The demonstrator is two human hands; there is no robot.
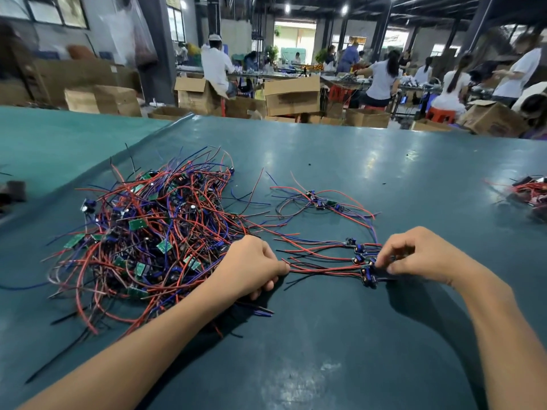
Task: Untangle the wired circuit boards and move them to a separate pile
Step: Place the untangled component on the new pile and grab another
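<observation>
Near edge, right grip: right hand (420,255) has its fingertips (381,260) pinched shut on a cluster of small boards with blue parts (365,261), down on the dark teal tabletop (340,335).
Near edge, left grip: left hand (251,266) is curled into a closed fist around the free ends of the bundle of red and dark-blue wires (319,258) — the wires run nearly straight between the two hands.
Between the hands: the bundle lies low over the surface; a few loose wire ends splay out beside the left fist.
Left of the fist: large tangled heap of red, blue and black wires with small green circuit boards (148,232), its nearest strands touching the left hand and forearm.
Beyond the hands: smaller loose loop of red and blue wired boards (322,202), apart from the big heap, with wires trailing down to the cluster at the right hand.
Far right: another small blurred pile of wired parts (529,196), well apart from the hands, close to the frame edge.
Open room: bare tabletop in front of both forearms and between the right hand and the far-right pile.
Far edge: table ends at a straight rim — cardboard boxes (291,96) and seated workers (381,78) stand behind it.
</observation>
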